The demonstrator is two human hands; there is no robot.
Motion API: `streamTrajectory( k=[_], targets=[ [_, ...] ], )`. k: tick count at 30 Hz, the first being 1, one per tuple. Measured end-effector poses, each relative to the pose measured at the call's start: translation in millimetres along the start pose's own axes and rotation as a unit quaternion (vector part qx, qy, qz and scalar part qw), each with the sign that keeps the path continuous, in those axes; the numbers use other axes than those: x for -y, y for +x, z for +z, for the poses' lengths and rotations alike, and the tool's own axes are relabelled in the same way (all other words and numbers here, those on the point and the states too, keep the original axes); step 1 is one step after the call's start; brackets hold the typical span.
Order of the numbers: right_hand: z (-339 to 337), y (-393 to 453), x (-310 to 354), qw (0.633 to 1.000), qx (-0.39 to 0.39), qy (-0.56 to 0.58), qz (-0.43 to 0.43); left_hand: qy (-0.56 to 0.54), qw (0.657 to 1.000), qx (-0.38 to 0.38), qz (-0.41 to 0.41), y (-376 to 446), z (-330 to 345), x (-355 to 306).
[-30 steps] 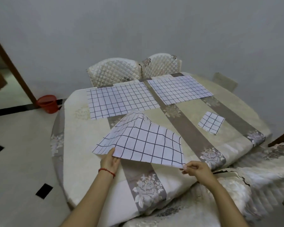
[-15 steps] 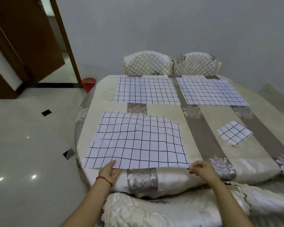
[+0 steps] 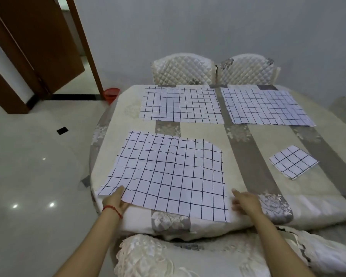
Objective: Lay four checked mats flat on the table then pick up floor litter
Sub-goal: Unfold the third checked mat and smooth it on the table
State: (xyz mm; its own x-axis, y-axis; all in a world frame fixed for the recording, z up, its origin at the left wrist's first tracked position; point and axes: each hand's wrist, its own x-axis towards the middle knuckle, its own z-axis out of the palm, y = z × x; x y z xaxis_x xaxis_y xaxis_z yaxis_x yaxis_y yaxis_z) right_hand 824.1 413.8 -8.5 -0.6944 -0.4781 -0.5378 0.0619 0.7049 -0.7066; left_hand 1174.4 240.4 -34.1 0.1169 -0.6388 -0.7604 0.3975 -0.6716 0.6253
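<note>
Three checked mats are spread on the round table point(image 3: 246, 156): one at the far left point(image 3: 180, 104), one at the far right point(image 3: 266, 106), and a wrinkled one near me point(image 3: 168, 172). Its near edge hangs slightly over the table's rim. A fourth mat point(image 3: 294, 161) lies folded into a small square at the right. My left hand point(image 3: 114, 200) pinches the near mat's front left edge, thumb on top. Beside that mat's front right corner is my right hand point(image 3: 246, 202), its fingers stretched out and holding nothing.
Two quilted chairs point(image 3: 214, 69) stand behind the table and another chair back point(image 3: 148, 256) is right below me. A red bin point(image 3: 111, 93) sits on the pale tiled floor by a brown door point(image 3: 38, 47). Dark diamond tiles point(image 3: 62, 130) dot the floor at left.
The near mat has come down from a raised tent shape to lie spread on the table. My right hand has let go of its corner, while my left still holds the edge.
</note>
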Motion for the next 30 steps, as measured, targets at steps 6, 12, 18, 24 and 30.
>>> streamTrajectory(
  k=[6,12,18,24,30],
  targets=[
    [25,16,14,0.995,-0.049,-0.072,-0.053,0.076,0.996,-0.041,0.021,24,-4,-3],
    [49,27,30,0.974,-0.135,-0.173,-0.057,0.106,0.992,-0.065,0.021,33,-2,5],
    [62,53,53,0.978,-0.123,-0.155,-0.066,0.098,0.992,-0.066,0.034,37,-3,10],
    [74,68,64,0.985,-0.094,-0.143,-0.036,0.133,0.987,-0.080,0.046,35,-5,16],
    [79,74,61,0.978,-0.115,-0.163,-0.067,0.132,0.987,-0.078,0.042,35,-5,16]
  ],
)
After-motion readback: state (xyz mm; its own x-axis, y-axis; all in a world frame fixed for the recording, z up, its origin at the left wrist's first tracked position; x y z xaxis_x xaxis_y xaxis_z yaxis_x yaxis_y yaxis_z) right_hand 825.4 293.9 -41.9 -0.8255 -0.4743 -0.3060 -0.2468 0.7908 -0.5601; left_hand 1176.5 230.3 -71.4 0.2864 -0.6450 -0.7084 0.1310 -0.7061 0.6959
